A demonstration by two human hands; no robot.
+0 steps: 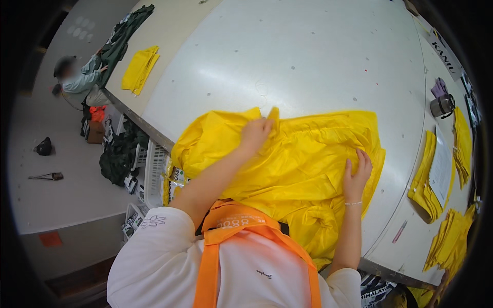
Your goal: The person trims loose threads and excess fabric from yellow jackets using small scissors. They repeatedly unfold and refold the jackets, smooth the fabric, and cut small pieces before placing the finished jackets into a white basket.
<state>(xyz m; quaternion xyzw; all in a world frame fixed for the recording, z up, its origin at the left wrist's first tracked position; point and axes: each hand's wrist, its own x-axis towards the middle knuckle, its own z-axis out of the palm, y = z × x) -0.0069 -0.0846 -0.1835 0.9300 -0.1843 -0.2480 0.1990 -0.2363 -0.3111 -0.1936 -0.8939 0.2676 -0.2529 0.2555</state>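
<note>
A large, thin yellow garment (303,159) lies spread and wrinkled on the white table in front of me, with a gathered seam along its far part. Its near end hangs in folds against my body. My left hand (255,135) is closed at the garment's far edge, and a small peak of cloth stands up beside the fingers. On the garment's right part rests my right hand (358,173), its fingers stretched away from me and the thumb apart from them. The cloth under both palms is hidden.
Folded yellow pieces (140,69) lie at the far left. Along the right are yellow stacks (425,190), a paper sheet (440,167), a pen (400,231) and a flask (442,106). White baskets (155,172) stand below the left edge. A co-worker (79,79) handles dark green cloth (118,49).
</note>
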